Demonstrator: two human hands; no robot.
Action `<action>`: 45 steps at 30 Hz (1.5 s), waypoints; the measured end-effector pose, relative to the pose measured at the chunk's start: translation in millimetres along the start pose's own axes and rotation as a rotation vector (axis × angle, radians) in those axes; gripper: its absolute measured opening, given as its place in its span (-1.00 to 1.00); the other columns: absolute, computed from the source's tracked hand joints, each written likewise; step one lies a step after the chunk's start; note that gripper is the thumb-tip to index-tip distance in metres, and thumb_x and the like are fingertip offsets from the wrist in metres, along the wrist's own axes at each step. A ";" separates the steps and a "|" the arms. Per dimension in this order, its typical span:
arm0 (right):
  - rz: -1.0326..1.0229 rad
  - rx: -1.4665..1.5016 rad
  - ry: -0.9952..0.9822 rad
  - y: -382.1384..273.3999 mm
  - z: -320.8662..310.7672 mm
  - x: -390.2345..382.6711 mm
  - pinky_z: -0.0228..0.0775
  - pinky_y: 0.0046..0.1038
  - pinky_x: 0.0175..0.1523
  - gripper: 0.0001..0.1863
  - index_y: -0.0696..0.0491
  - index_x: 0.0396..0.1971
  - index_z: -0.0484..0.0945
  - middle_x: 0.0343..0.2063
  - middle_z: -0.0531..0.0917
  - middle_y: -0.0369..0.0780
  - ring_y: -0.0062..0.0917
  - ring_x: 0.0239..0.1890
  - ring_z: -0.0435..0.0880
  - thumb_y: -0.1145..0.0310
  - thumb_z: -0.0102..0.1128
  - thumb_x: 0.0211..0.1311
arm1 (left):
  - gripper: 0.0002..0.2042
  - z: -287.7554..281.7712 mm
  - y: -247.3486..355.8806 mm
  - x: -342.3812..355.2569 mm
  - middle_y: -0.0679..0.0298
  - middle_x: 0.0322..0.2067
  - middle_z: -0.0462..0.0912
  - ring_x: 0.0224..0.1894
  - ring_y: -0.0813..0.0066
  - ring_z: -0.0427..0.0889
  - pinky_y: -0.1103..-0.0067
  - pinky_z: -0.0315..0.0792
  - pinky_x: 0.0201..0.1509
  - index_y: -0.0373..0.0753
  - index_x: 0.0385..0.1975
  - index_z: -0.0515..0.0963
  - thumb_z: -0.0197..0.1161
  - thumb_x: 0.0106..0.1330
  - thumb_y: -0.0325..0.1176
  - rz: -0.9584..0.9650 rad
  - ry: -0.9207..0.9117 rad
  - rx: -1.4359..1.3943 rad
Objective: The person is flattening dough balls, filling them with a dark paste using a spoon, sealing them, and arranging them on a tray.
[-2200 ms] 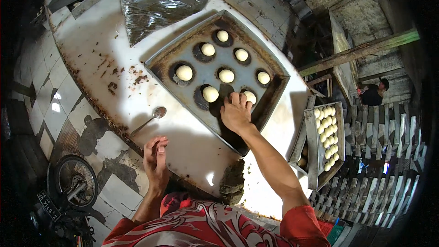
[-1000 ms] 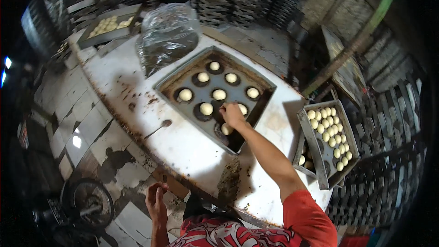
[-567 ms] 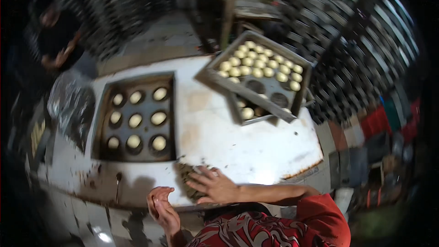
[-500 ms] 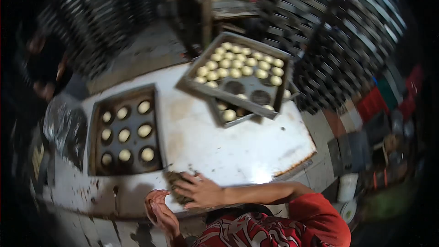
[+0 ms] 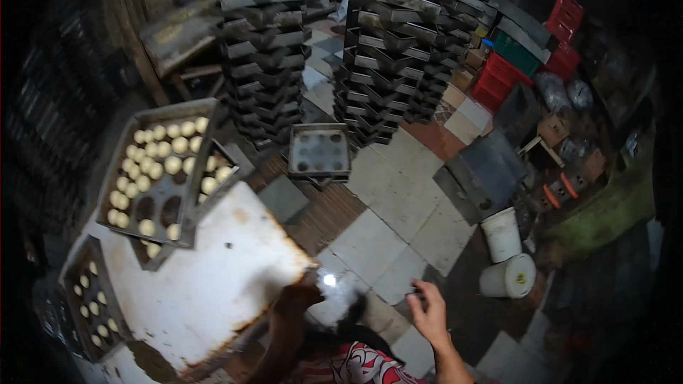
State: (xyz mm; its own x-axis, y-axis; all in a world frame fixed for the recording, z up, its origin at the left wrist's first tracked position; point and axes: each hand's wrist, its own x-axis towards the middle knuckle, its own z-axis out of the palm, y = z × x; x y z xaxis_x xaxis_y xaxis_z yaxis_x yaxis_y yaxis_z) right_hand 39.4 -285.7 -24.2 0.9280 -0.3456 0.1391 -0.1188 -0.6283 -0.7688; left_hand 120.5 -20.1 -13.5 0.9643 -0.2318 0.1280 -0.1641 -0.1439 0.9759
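Right hand (image 5: 430,316) is hovering, fingers spread, over tiled floor (image 5: 370,242); left hand (image 5: 293,304), its grip indiscernible, is hanging near white-topped table (image 5: 199,291)

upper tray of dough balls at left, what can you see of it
The upper tray is rectangular, brownish grey and metal-looking, with raised walls. Pale round dough balls crowd much of it; dark round patches show toward its near end. It sits askew over a lower tray on the white-topped table. Neither hand touches it.
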 end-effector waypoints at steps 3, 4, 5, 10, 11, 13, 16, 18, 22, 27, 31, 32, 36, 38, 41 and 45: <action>0.417 0.073 0.250 113.3 -62.1 -16.8 0.37 -0.51 -0.17 -0.74 0.25 -0.18 0.49 -0.31 0.58 -0.18 -0.53 -0.30 0.54 0.38 0.08 0.24 | -0.71 111.5 -43.8 66.8 0.06 -0.18 0.54 -0.12 0.29 0.57 0.40 0.44 0.04 -0.39 -0.04 0.34 -0.01 0.37 -0.31 -0.449 -0.235 -0.928; 0.573 0.135 0.308 162.8 -77.1 -27.2 0.37 -0.54 -0.19 -0.73 0.26 -0.19 0.50 -0.35 0.58 -0.21 -0.60 -0.31 0.52 0.35 0.08 0.26 | -0.70 147.8 -56.4 87.8 0.08 -0.18 0.53 -0.10 0.29 0.55 0.40 0.45 0.02 -0.35 -0.02 0.33 0.00 0.36 -0.29 -0.574 -0.182 -0.896; 0.633 0.043 0.310 200.3 -90.0 -30.8 0.37 -0.54 -0.22 -0.71 0.28 -0.24 0.51 -0.42 0.58 -0.24 -0.64 -0.35 0.50 0.30 0.07 0.29 | -0.76 177.3 -62.8 113.5 0.13 -0.22 0.54 -0.17 0.29 0.58 0.38 0.44 0.01 -0.30 -0.08 0.37 -0.02 0.36 -0.30 -0.651 -0.108 -0.967; 0.700 -0.007 0.176 234.3 -69.6 35.1 0.23 -0.54 -0.41 -0.66 0.13 -0.61 0.45 -0.67 0.43 -0.37 -0.67 -0.54 0.35 0.24 0.00 0.31 | -0.73 238.6 -134.3 209.9 0.13 -0.14 0.52 -0.12 0.23 0.55 0.42 0.43 -0.01 -0.30 -0.10 0.35 -0.02 0.30 -0.29 -1.083 0.144 -1.050; 0.701 0.013 0.110 234.3 -64.4 43.9 0.22 -0.55 -0.42 -0.68 0.12 -0.60 0.45 -0.65 0.42 -0.39 -0.68 -0.53 0.35 0.24 0.04 0.29 | -0.72 248.5 -130.4 223.9 0.13 -0.13 0.52 -0.11 0.22 0.55 0.40 0.44 -0.01 -0.30 -0.09 0.35 -0.03 0.30 -0.29 -1.047 0.218 -1.003; 0.750 0.111 -0.044 258.2 -45.1 60.2 0.22 -0.56 -0.44 -0.67 0.11 -0.60 0.47 -0.67 0.45 -0.38 -0.67 -0.56 0.35 0.18 0.10 0.24 | -0.70 266.1 -168.8 269.8 0.12 -0.11 0.50 -0.09 0.21 0.54 0.36 0.44 0.01 -0.31 -0.07 0.34 -0.02 0.30 -0.27 -1.048 0.328 -0.977; 0.780 -0.123 -0.436 361.0 -33.8 147.6 0.31 -0.48 -0.31 -0.54 0.07 -0.27 0.51 -0.42 0.56 -0.23 -0.56 -0.38 0.48 -0.08 0.02 0.23 | -0.66 280.8 -255.3 324.2 0.19 -0.17 0.51 -0.15 0.26 0.55 0.36 0.46 -0.08 -0.19 0.00 0.29 0.06 0.28 -0.22 -0.906 0.405 -1.076; 0.747 -0.034 -0.466 419.6 -6.4 211.3 0.29 -0.48 -0.32 -0.55 0.06 -0.30 0.50 -0.44 0.55 -0.24 -0.56 -0.40 0.46 -0.08 0.01 0.23 | -0.59 289.1 -290.7 376.3 0.16 -0.15 0.48 -0.11 0.25 0.50 0.33 0.42 0.02 -0.18 0.01 0.32 0.12 0.26 -0.11 -0.960 0.532 -0.892; 0.716 0.133 -0.524 520.4 57.2 365.4 0.26 -0.46 -0.35 -0.58 0.04 -0.34 0.48 -0.48 0.52 -0.25 -0.55 -0.43 0.43 -0.06 -0.02 0.25 | -0.51 296.6 -456.4 476.5 0.19 0.04 0.23 0.05 0.34 0.33 0.28 0.37 -0.03 -0.09 0.11 0.16 0.12 0.26 -0.08 -1.317 0.416 -0.855; 0.958 0.310 -0.685 586.7 76.9 411.4 0.22 -0.45 -0.39 -0.60 0.02 -0.39 0.46 -0.52 0.49 -0.26 -0.55 -0.48 0.38 -0.05 -0.05 0.26 | -0.20 272.2 -693.8 498.5 0.06 0.20 0.18 0.09 0.20 0.39 0.29 0.34 0.11 -0.20 0.30 -0.09 0.03 0.23 0.19 -1.113 0.853 -0.665; 1.218 0.291 -0.493 630.3 -12.9 384.2 0.19 -0.44 -0.42 -0.62 0.00 -0.44 0.44 -0.56 0.46 -0.28 -0.55 -0.51 0.35 -0.04 -0.08 0.28 | -0.35 354.7 -744.8 614.0 0.13 0.01 0.46 0.02 0.19 0.44 0.29 0.33 0.07 -0.21 0.14 0.32 -0.10 0.27 0.23 -0.679 0.761 -1.060; 1.282 0.314 -0.495 634.9 -28.2 375.0 0.19 -0.43 -0.42 -0.62 -0.01 -0.45 0.44 -0.57 0.45 -0.28 -0.55 -0.52 0.34 -0.03 -0.09 0.28 | -0.39 349.7 -776.2 625.1 0.11 0.00 0.44 0.00 0.21 0.44 0.31 0.34 0.04 -0.21 0.13 0.32 -0.07 0.29 0.17 -0.699 0.871 -1.223; 1.413 0.463 -0.456 681.8 -70.0 365.5 0.16 -0.42 -0.45 -0.62 -0.03 -0.49 0.42 -0.61 0.43 -0.29 -0.55 -0.56 0.30 -0.02 -0.12 0.30 | -0.45 367.5 -882.7 639.7 0.07 -0.03 0.42 -0.03 0.27 0.41 0.45 0.32 0.00 -0.28 0.04 0.34 0.07 0.20 0.03 -1.098 1.039 -0.967; 1.459 0.607 -0.467 698.2 -91.5 350.3 0.14 -0.41 -0.47 -0.62 -0.04 -0.51 0.41 -0.63 0.41 -0.30 -0.55 -0.58 0.28 -0.02 -0.13 0.30 | -0.64 325.5 -904.1 603.5 0.24 -0.35 0.54 -0.46 0.33 0.49 0.45 0.41 -0.32 -0.27 -0.22 0.46 0.08 0.15 -0.09 -0.797 1.008 -1.005; 1.372 0.723 -0.354 730.5 -132.1 380.5 0.12 -0.41 -0.49 -0.62 -0.05 -0.55 0.40 -0.65 0.39 -0.31 -0.55 -0.60 0.26 -0.01 -0.15 0.31 | -0.69 394.3 -819.1 630.4 0.17 -0.31 0.50 -0.20 0.30 0.42 0.31 0.32 -0.20 -0.29 -0.30 0.48 0.07 0.08 -0.18 -1.026 1.107 -0.782; 1.261 1.047 -0.405 758.4 -155.0 408.0 0.09 -0.39 -0.52 -0.61 -0.07 -0.59 0.38 -0.69 0.36 -0.32 -0.55 -0.64 0.22 0.00 -0.18 0.33 | -0.64 359.0 -689.1 547.4 0.12 -0.29 0.54 -0.26 0.24 0.50 0.40 0.41 -0.26 -0.38 -0.20 0.49 -0.02 0.18 -0.21 -1.086 1.134 -0.704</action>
State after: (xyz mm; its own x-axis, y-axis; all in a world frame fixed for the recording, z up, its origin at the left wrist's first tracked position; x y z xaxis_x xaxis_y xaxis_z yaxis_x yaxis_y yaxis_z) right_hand 273.2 -1011.3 -453.7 0.4886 0.0567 -0.8707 -0.6895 0.6366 -0.3454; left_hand 686.9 -393.2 -679.5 0.2687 0.4661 -0.8430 0.4288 0.7258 0.5380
